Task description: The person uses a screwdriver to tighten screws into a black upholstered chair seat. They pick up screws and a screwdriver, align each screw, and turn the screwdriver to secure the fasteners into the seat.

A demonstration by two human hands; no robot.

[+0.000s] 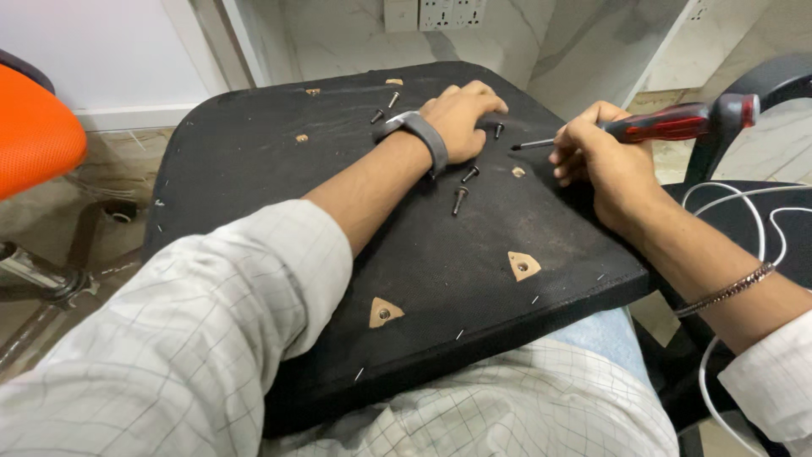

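Note:
A black fabric-covered seat panel (279, 161) lies upside down across my lap, with several bare wooden mounting holes showing. My left hand (463, 114), a grey band on its wrist, rests fingers-down on the panel's far side over a spot I cannot see. My right hand (602, 156) grips a red-and-black screwdriver (668, 125) whose tip points left toward a wooden hole (518, 172). Black screws lie loose around the left hand: one (459, 200) below the wrist, another (470, 173) beside it, one (499, 129) by the fingers.
An orange office chair (34, 135) stands at the left over its metal base. A black chair part (761, 85) and white cables (744, 203) sit at the right. Marble wall with power sockets (436, 13) behind. Two more screws (385, 106) lie near the far edge.

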